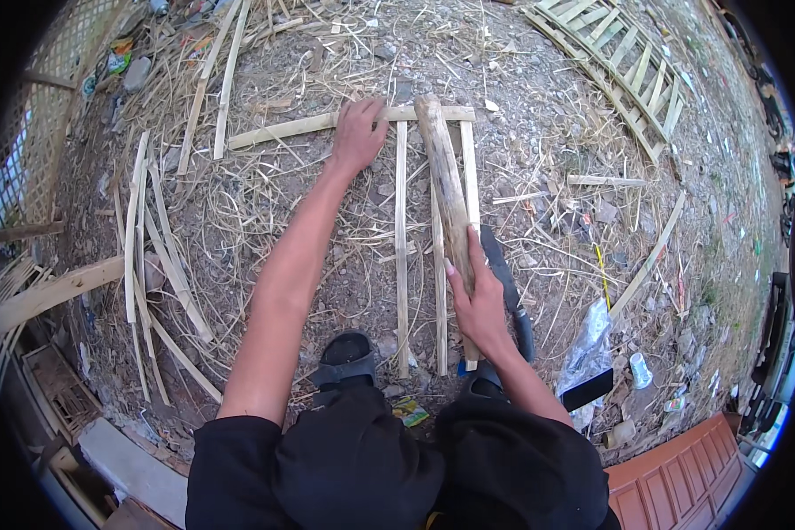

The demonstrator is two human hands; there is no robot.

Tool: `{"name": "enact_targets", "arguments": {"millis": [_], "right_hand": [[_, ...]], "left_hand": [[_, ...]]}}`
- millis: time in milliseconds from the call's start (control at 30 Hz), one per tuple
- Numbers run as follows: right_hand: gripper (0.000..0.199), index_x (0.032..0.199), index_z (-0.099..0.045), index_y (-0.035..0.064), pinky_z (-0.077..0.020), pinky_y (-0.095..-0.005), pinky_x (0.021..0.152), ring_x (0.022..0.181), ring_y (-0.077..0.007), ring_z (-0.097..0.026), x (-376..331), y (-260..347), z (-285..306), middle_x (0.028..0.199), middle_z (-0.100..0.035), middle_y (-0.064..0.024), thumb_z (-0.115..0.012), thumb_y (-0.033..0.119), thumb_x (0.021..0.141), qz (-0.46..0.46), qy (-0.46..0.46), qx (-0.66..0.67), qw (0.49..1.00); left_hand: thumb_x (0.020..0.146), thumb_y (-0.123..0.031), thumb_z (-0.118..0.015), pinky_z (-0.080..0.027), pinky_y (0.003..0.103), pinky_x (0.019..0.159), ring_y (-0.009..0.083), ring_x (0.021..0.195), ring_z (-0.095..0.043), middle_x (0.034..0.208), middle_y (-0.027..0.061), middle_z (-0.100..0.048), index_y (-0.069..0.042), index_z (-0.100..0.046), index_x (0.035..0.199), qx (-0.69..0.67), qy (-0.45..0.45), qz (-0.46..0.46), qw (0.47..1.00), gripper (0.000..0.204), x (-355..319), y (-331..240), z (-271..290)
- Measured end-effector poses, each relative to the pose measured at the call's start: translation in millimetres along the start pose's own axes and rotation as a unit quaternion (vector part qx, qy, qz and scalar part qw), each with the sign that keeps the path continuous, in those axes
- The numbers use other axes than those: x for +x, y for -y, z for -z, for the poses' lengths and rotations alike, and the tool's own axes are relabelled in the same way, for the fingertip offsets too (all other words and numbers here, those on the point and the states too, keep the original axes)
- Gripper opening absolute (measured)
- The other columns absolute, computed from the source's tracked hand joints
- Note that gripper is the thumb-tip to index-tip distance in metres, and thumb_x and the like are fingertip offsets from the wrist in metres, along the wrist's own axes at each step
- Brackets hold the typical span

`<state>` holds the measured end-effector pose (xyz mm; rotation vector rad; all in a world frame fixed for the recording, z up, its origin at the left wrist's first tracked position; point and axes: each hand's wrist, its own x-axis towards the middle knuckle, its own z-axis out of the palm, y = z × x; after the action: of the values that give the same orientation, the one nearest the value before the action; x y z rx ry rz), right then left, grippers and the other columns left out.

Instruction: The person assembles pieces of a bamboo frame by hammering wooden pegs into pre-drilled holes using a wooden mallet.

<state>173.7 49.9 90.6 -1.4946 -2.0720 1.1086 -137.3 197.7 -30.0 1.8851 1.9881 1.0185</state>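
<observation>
My left hand (359, 134), arm stretched forward, is closed over a crosswise bamboo strip (291, 130) on the ground. My right hand (483, 305) grips the near end of a thick, rough wooden stick (442, 159). Its far end lies over the crosswise strip, near that strip's right end. Three lengthwise strips run from the crosswise one toward my feet: a left strip (402, 247), a middle strip (440, 300) and a right strip (467, 168), partly hidden by the stick and hand. A dark curved object (519, 322) lies just right of my right hand; its kind is unclear.
A slatted bamboo frame (623, 66) lies at the far right. Loose strips (141, 230) are scattered at the left beside a wooden beam (57, 296). A clear plastic bag (587, 349) and a black phone-like slab (586, 389) are at the right. Shavings litter the dirt.
</observation>
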Motion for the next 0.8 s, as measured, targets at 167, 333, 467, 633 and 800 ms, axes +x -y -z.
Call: {"name": "enact_targets", "arguments": {"millis": [167, 333, 467, 633, 800], "right_hand": [[0.072, 0.164, -0.024, 0.0164, -0.0512, -0.0500, 0.079, 0.086, -0.0441, -0.067, 31.1, 13.2, -2.7, 0.096, -0.067, -0.0268, -0.060, 0.018, 0.102, 0.037, -0.015, -0.013, 0.999], [0.068, 0.163, -0.026, 0.0116, -0.0524, -0.0465, 0.089, 0.101, -0.0452, -0.069, 38.2, 14.3, -12.2, 0.114, -0.067, -0.0320, -0.058, 0.016, 0.103, 0.017, -0.028, 0.016, 0.999], [0.069, 0.163, -0.026, 0.0135, -0.0529, -0.0470, 0.087, 0.100, -0.0431, -0.070, 29.2, 8.5, -20.0, 0.112, -0.067, -0.0309, -0.059, 0.017, 0.103, 0.011, -0.008, -0.014, 1.000], [0.069, 0.163, -0.026, 0.0168, -0.0539, -0.0449, 0.083, 0.094, -0.0402, -0.070, 23.1, -4.3, -26.3, 0.103, -0.068, -0.0281, -0.060, 0.020, 0.103, -0.030, 0.033, -0.057, 0.997], [0.072, 0.163, -0.026, 0.0117, -0.0543, -0.0443, 0.081, 0.093, -0.0398, -0.070, 33.7, 20.3, -10.6, 0.105, -0.068, -0.0272, -0.062, 0.011, 0.100, 0.058, -0.038, -0.007, 0.998]], "left_hand": [[0.097, -0.020, -0.057, -0.029, 0.054, 0.119, 0.0346, 0.130, -0.054, 0.134, 0.0157, -0.064, -0.001, -0.065, 0.131, 0.007, -0.029, -0.010, 0.999, 0.039, -19.7, -7.9, -1.7], [0.095, -0.017, -0.062, -0.033, 0.049, 0.119, 0.0339, 0.131, -0.054, 0.133, 0.0159, -0.065, -0.001, -0.067, 0.128, -0.088, -0.025, -0.038, 0.995, 0.037, -16.3, -13.9, -8.6], [0.095, -0.018, -0.062, -0.028, 0.049, 0.122, 0.0336, 0.142, -0.046, 0.143, 0.0128, -0.060, -0.004, -0.063, 0.137, -0.021, -0.011, -0.055, 0.998, 0.044, -32.3, -2.4, -4.5], [0.099, -0.021, -0.055, -0.018, 0.054, 0.125, 0.0319, 0.149, -0.037, 0.152, 0.0082, -0.054, -0.009, -0.057, 0.145, 0.025, 0.018, -0.046, 0.998, 0.048, -33.4, -4.3, -7.9], [0.101, -0.026, -0.053, -0.010, 0.059, 0.125, 0.0349, 0.151, -0.033, 0.157, 0.0093, -0.048, -0.017, -0.057, 0.146, 0.081, -0.001, -0.034, 0.996, 0.046, -42.6, -2.9, -7.8]]}}
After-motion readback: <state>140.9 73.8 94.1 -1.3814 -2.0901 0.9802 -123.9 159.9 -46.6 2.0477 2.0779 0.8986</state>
